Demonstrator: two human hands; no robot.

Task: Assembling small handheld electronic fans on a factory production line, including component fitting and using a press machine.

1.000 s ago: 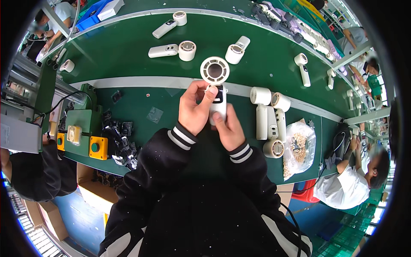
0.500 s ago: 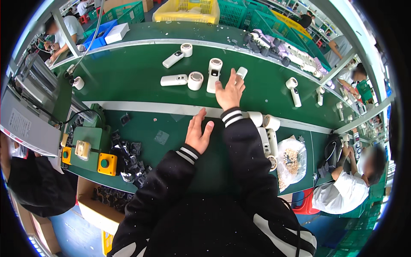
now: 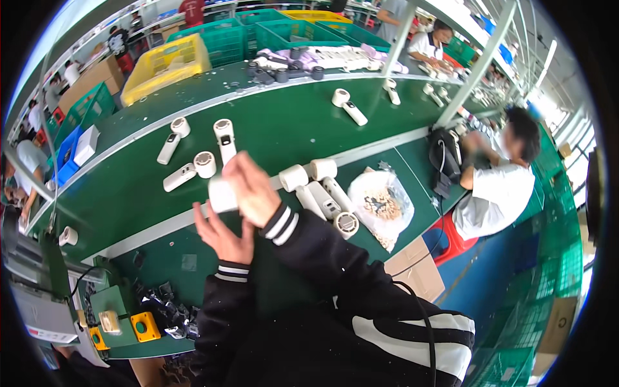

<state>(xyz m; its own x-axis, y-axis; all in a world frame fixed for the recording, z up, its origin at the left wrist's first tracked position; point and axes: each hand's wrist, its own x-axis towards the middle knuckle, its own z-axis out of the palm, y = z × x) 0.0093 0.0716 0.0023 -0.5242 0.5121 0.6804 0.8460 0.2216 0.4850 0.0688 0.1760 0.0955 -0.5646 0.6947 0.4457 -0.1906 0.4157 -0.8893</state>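
My right hand [image 3: 256, 193] is closed around a white handheld fan [image 3: 222, 195], whose round head is blurred by motion. My palm and fingers hide the rest of it. Just below the fan, my left hand [image 3: 224, 240] is open with its fingers spread; it seems to hold nothing. Three more white fans lie on the green belt beyond my hands: one fan [image 3: 224, 142] straight ahead, another fan [image 3: 180, 176] nearer on the left, and a third fan [image 3: 173, 140] farther left. Several white fans [image 3: 324, 198] sit together beside my right sleeve.
A clear bag of small beige parts [image 3: 382, 203] lies right of the grouped fans. Dark wrapped pieces [image 3: 167, 309] and a green machine with yellow button boxes [image 3: 146, 327] are at the near left. A pale rail [image 3: 380, 146] borders the belt. A co-worker [image 3: 496, 187] sits at the right.
My right hand has taken up a white fan from the belt and drawn it back toward my left hand. The view has swung to the right.
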